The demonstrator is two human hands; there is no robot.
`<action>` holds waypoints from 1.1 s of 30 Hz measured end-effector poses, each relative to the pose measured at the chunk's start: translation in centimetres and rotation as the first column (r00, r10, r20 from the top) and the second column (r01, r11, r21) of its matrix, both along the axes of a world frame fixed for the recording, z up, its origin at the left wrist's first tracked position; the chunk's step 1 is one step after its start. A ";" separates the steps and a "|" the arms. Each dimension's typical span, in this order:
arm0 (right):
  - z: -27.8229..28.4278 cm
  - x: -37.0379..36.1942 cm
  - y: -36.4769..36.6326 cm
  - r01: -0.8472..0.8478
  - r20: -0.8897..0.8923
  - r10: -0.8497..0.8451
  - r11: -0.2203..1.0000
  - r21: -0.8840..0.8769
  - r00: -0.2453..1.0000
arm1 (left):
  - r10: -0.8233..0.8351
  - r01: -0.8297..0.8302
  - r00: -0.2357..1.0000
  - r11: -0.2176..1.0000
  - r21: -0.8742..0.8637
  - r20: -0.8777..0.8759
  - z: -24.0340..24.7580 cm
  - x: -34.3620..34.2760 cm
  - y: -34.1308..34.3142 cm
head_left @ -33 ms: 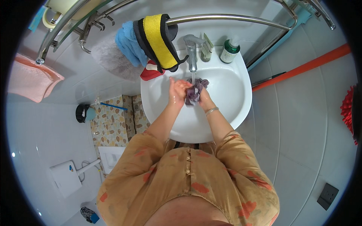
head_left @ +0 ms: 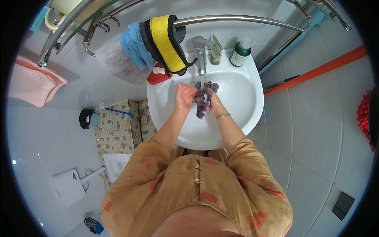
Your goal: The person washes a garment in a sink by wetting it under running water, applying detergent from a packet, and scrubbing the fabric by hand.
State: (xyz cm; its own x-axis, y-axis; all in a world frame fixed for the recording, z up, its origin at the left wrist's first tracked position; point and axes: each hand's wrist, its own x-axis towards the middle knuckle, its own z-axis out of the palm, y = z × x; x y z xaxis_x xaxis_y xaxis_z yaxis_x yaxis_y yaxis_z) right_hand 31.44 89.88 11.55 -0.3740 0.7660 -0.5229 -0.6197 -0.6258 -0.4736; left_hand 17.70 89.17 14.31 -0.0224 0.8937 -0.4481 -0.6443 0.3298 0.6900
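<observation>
At frame centre, the crumpled purple-grey wet cloth (head_left: 203, 99) hangs lengthwise under the chrome tap (head_left: 201, 55) in the white basin (head_left: 241, 102) — right hand (head_left: 215, 103) clasps it; left hand (head_left: 184, 96), open-fingered, touches its left side.

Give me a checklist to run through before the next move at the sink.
1. Water running from the tap onto the cloth: ok.
2. Cloth over the basin, not the floor: ok.
3. Right hand gripping the cloth: ok.
4. Left hand touching the cloth: ok.
5. Drain open: cannot tell, hidden by the hands.
6. Green bottle upright on the rim: ok.
</observation>
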 end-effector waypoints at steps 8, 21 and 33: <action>-0.2 3.7 -2.1 -0.180 -0.046 0.180 0.984 0.006 0.983 | -0.321 0.378 0.815 0.926 -0.021 0.481 -2.7 1.2 1.6; 1.8 0.6 -4.1 0.273 -0.306 -0.362 0.916 -0.295 0.881 | -0.193 0.196 0.980 0.976 0.091 -0.038 3.3 4.6 -3.1; 0.7 -2.4 -0.2 0.456 0.146 -0.444 0.888 -0.059 0.884 | 0.104 0.059 0.490 0.987 0.152 -0.866 1.6 5.8 0.9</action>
State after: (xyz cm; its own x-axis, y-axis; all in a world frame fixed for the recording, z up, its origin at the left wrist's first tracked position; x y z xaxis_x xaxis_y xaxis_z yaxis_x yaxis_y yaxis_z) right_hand 29.02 89.68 12.27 0.0732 0.7839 -0.6166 -0.7842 -0.3367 -0.5212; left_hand 23.49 90.10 15.87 -0.3485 0.9355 -0.0585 0.3041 0.1719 0.9370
